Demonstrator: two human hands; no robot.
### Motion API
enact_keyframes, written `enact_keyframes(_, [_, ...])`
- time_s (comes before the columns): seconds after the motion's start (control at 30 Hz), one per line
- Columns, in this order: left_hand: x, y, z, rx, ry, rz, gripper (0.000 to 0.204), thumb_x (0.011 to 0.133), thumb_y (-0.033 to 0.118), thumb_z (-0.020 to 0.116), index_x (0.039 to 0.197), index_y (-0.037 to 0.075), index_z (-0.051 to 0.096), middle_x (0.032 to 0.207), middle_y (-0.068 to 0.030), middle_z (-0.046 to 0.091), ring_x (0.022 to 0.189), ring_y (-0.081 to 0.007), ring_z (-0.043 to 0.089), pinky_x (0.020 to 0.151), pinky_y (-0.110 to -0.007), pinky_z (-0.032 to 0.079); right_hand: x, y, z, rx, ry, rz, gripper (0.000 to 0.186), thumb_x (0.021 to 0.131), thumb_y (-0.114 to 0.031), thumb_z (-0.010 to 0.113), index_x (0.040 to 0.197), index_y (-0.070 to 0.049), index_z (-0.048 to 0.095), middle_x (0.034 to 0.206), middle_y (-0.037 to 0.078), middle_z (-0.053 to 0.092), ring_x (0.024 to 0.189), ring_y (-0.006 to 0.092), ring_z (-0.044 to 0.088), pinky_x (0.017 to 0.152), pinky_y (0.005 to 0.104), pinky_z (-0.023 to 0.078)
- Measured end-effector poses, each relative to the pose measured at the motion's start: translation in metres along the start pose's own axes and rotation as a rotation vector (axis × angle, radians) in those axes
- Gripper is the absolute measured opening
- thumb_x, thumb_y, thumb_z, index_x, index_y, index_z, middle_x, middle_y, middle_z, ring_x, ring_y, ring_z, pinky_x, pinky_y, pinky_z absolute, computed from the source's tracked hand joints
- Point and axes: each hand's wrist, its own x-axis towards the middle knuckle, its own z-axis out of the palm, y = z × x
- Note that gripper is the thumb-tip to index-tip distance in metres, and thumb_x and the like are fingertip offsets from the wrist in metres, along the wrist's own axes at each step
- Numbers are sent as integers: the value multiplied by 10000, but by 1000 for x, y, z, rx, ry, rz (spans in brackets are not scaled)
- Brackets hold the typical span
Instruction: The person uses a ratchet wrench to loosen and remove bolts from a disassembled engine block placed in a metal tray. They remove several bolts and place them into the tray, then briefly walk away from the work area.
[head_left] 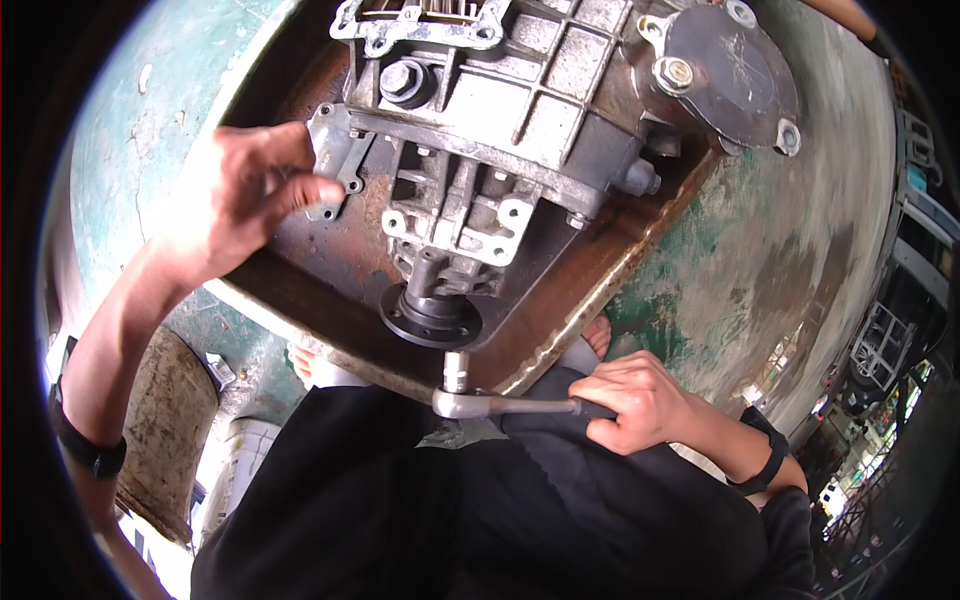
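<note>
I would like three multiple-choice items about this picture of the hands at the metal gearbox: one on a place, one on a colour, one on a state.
1. Where does the left hand rest?
A. on a bracket at the left side of the gearbox housing
B. on the wrench handle
C. on the round cover plate

2. What colour is the floor beside the rusty tray?
A. bright red
B. worn green
C. yellow

3. How is the socket wrench held?
A. it lies loose on the floor
B. both hands hold it
C. the right hand closes around its handle

Answers: 1 A, the fingers press on the bracket; 2 B, the paint looks faded green; 3 C, only the right hand wraps the handle.
</note>
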Motion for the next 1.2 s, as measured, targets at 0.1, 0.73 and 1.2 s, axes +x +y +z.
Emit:
enact_keyframes(0.1, [-3,0,19,76,31,417,221,759,94,767,736,40,554,707,-82,632,636,-245,621,580,-367,470,-10,-2,-5,-80,140,-3,282,584,-79,616,843,25,660,642,121,626,529,272,614,478,362,507])
enact_keyframes(0.73, [30,97,76,250,-23,464,428,823,472,676,825,67,539,693,-58,605,670,-221,639,581,-339,505,-3,82,-31,-200,373,34,301,580,-47,613,866,20,679,775,150,686,656,311,672,580,362,540])
enact_keyframes(1.2, [49,124,82,575,125,678,290,815,342,715,747,108,559,586,13,510,518,-153,533,500,-294,382,-3,90,-33,-58,557,216,270,661,-146,621,882,-18,711,837,110,703,742,300,682,683,352,559])
